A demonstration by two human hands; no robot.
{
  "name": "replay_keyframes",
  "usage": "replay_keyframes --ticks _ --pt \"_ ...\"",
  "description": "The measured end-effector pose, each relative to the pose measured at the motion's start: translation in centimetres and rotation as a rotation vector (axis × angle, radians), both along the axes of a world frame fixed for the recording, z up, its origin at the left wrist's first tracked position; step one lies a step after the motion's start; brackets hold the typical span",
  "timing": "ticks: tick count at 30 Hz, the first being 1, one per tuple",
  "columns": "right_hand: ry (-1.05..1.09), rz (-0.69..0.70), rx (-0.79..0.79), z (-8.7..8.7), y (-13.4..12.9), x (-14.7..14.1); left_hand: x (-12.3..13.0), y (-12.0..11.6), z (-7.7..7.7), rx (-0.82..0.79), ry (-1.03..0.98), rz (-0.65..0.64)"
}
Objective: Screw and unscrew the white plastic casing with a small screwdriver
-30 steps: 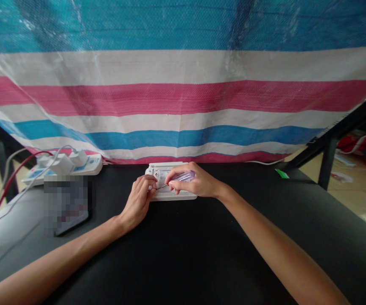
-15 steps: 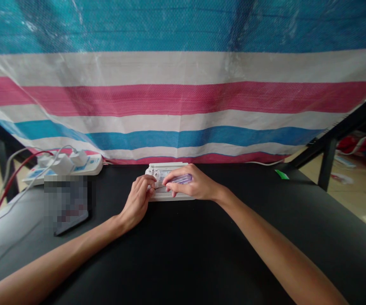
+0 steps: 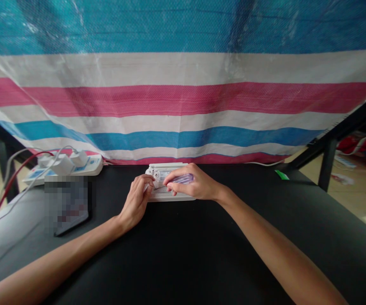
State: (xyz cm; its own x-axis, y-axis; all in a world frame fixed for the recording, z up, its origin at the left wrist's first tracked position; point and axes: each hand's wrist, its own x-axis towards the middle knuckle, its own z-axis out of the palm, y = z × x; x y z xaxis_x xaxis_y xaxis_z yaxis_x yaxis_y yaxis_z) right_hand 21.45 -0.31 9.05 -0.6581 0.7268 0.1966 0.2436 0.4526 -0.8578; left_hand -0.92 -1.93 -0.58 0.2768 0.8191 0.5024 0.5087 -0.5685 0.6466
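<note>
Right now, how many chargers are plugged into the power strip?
2, side by side on the strip at the table's far left: one, one. A third white block may be another.

No writing, label, brand or number can be read anywhere: the white device (image 3: 166, 181) under the hands shows no legible marks and the phone (image 3: 66, 204) face is blurred out
</note>
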Motion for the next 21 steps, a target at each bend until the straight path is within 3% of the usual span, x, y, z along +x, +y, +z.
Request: replay_keyframes --ticks 9,14,21 --pt "-0.075 -0.121 0.027 0.7 0.2 -1.3 -0.3 1.4 -1.0 -0.185 -0.421 0.254" --pt "-0.118 -0.152 0.108 1.3 0.6 -3.5 -0.6 1.8 -1.4 -0.168 -0.481 0.262" --pt "-0.134 -0.174 0.092 0.9 1.1 -4.8 -0.5 1.7 -1.2 -0.173 -0.489 0.259"
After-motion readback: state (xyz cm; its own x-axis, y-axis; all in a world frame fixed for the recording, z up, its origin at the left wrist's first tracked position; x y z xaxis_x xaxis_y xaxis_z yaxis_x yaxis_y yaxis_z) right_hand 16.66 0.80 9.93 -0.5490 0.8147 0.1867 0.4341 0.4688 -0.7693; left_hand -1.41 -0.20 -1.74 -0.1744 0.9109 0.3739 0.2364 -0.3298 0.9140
